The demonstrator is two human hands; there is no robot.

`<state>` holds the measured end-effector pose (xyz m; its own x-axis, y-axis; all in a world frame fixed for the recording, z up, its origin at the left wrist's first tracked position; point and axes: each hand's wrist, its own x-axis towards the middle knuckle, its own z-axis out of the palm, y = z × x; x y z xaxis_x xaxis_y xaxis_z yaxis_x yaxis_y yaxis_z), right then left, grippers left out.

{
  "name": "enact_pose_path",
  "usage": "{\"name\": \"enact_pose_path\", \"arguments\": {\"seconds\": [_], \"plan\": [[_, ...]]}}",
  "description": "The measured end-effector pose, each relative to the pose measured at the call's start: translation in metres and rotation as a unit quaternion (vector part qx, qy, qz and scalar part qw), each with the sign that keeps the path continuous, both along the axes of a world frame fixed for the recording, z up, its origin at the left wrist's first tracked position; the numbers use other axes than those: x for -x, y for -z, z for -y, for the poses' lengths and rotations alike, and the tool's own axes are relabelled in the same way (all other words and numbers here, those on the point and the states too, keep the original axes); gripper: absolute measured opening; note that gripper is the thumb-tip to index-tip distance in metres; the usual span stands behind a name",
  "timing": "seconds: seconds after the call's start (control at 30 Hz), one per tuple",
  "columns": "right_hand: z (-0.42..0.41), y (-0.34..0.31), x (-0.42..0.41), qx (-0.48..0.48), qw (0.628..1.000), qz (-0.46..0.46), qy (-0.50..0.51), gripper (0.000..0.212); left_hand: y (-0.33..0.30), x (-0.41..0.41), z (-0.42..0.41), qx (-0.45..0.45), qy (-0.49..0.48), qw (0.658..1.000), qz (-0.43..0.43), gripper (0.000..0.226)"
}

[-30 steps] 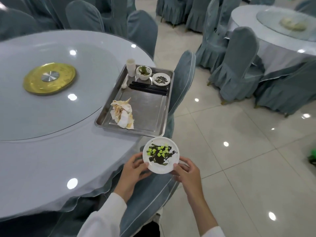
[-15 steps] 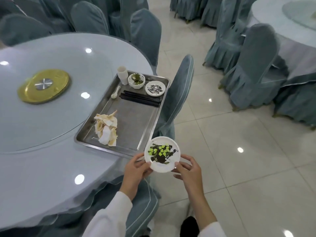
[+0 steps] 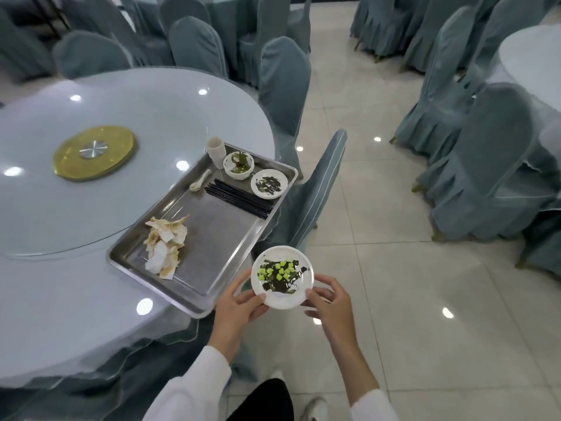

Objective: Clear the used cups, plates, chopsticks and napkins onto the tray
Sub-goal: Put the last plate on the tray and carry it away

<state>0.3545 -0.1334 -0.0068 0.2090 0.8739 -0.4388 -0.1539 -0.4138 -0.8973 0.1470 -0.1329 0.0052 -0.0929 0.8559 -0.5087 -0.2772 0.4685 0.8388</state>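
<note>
1. The left hand and the right hand are both gripping the rim of a small dirty plate, fingers curled under its edges and thumbs on top. The plate is hanging in the air just off the near corner of the metal tray, over the floor and not yet over the table.

2. The plate is carrying loose green cubes and a dark smear of sauce. If it is tipping on the way in, the cubes are likely rolling off onto the tiles or the tablecloth.

3. The tray's near corner is jutting past the table edge. Setting the plate down hard on that corner is risking a rocking tray.

4. The bare stretch of tray is lying between the crumpled napkins and the black chopsticks. Landing the plate partly on the napkins is leaving it tilted and unstable.

5. Reaching further in is bringing sleeves near the chopsticks, the spoon, the bowl, the cup and the other plate; a brush there is knocking the cup over.
</note>
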Motion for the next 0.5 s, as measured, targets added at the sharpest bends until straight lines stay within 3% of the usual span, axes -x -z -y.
{"name": "enact_pose_path", "arguments": {"seconds": [0.5], "plan": [[-0.205,0.004,0.006,-0.014,0.992,0.087,-0.092,0.021,0.028,0.013,-0.176,0.004,-0.079,0.996,0.035,0.059]]}}
